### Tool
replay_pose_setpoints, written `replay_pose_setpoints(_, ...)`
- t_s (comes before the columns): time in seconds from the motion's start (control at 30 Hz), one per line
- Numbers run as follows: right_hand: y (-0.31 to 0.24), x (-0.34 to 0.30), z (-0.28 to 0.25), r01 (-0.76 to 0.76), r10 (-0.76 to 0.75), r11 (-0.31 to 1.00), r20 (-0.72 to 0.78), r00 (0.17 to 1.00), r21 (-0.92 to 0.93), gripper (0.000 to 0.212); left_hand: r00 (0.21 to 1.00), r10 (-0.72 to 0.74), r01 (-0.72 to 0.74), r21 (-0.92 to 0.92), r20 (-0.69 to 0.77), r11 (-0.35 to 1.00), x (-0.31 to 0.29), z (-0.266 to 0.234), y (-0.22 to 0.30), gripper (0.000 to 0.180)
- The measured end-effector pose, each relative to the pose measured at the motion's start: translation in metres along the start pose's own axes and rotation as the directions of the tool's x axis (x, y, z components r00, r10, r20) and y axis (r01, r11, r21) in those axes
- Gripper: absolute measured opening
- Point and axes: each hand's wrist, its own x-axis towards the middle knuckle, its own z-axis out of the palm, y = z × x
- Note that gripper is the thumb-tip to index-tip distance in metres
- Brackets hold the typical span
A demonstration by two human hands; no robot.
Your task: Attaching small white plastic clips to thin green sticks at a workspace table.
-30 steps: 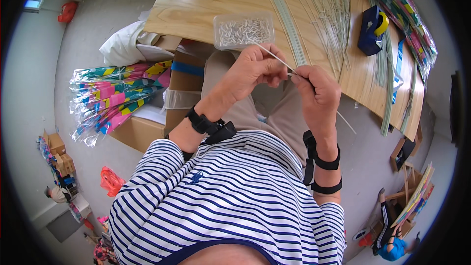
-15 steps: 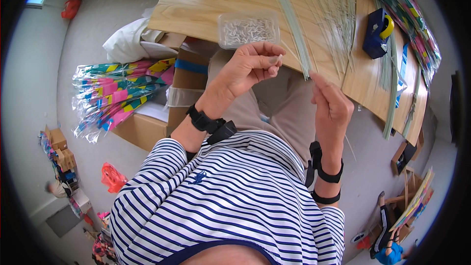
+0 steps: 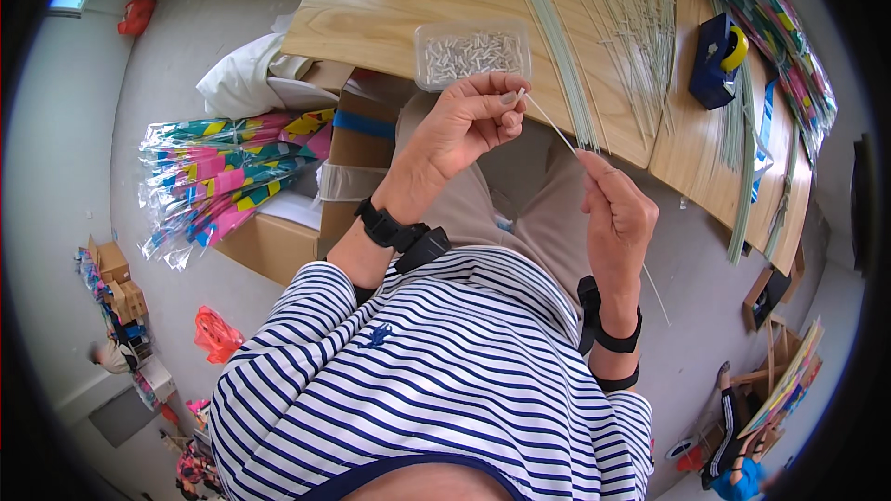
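Observation:
My left hand (image 3: pixel 471 122) pinches a small white tube (image 3: pixel 521 94) between thumb and fingertips, just off the near edge of the table. A thin pale rod (image 3: pixel 551 121) runs from the fingers of my right hand (image 3: pixel 616 209) up to that tube, and its tip meets the tube's end. Whether the tip is inside, I cannot tell. The rod's other end sticks out below my right wrist. Behind my left hand, a clear plastic box (image 3: pixel 422 70) holds many similar small white tubes. A neat bundle of thin rods (image 3: pixel 557 56) lies to its right.
More rods (image 3: pixel 642 46) lie fanned out on the wooden table (image 3: pixel 357 9). Farther right stand a dark blue tape dispenser (image 3: pixel 709 65) and wrapped colourful fabric (image 3: pixel 784 46). On the left, another colourful wrapped bundle (image 3: pixel 232 167) rests on cardboard boxes (image 3: pixel 269 246). A person (image 3: pixel 738 473) is at lower right.
My right hand has come down and slightly left, and the rod now slants up from it to the tube. My left hand has shifted slightly left, still pinching the tube.

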Motion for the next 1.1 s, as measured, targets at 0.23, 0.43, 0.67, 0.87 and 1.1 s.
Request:
replay_pose_setpoints(0.23,0.002,-0.001,0.001,-0.007,0.007,1.0,0.002,1.0,0.004,0.025,1.0,-0.003,0.003,0.001,-0.002,1.0,-0.002,0.001,-0.002,0.018)
replay_pose_setpoints(0.43,0.001,-0.001,0.002,0.007,-0.007,1.0,0.009,1.0,-0.029,0.023,1.0,0.007,-0.006,0.018,-0.009,1.0,-0.003,0.001,-0.001,0.017)
replay_pose_setpoints(0.67,0.01,-0.003,0.004,0.214,-0.234,0.93,-0.033,0.972,-0.299,0.032,0.984,0.158,-0.115,0.38,-0.086,0.918,-0.01,0.014,0.004,0.013)
replay_pose_setpoints(0.87,0.012,-0.005,0.006,0.251,-0.28,0.905,-0.035,0.959,-0.344,0.029,0.964,0.263,-0.228,0.616,0.034,0.754,-0.011,0.013,0.008,0.014)
replay_pose_setpoints(1.1,0.011,-0.009,0.008,-0.084,0.083,0.988,0.016,0.996,0.131,0.016,0.96,0.273,-0.251,0.595,0.055,0.764,-0.013,0.021,0.011,0.024)
